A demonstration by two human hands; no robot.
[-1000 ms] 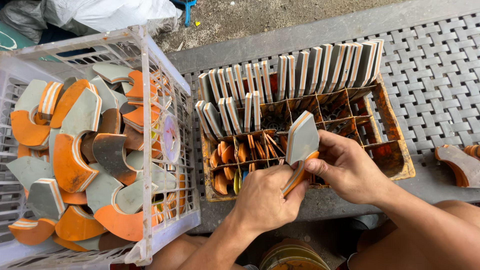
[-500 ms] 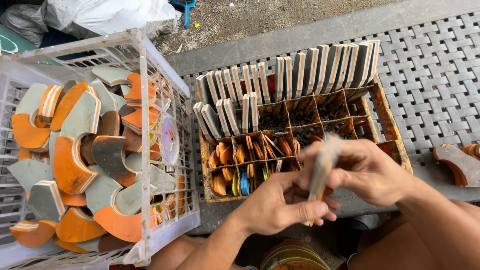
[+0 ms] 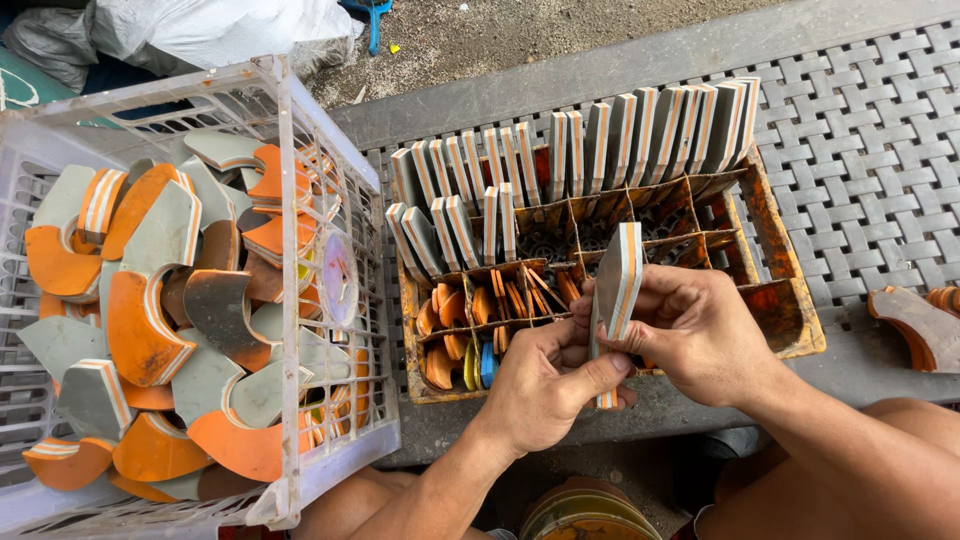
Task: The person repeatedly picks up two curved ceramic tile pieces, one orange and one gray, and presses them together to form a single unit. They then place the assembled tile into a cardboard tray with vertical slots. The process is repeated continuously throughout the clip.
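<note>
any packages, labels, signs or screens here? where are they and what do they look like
white plastic bag: top left, behind the crate, crumpled.
round pale disc: on the white crate's right wall, pinkish; may be a label, too blurred to tell.
No signs or screens.

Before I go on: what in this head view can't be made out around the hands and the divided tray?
- Lower end of the grey-and-orange piece: covered by the left hand and right hand.
- Near cells of the divided tray: hidden behind both hands.
- Round tin: cut off by the bottom edge.
- Curved pieces at right: cut off by the frame edge.
- Lower layers in the white crate: buried under the top pieces.
</note>
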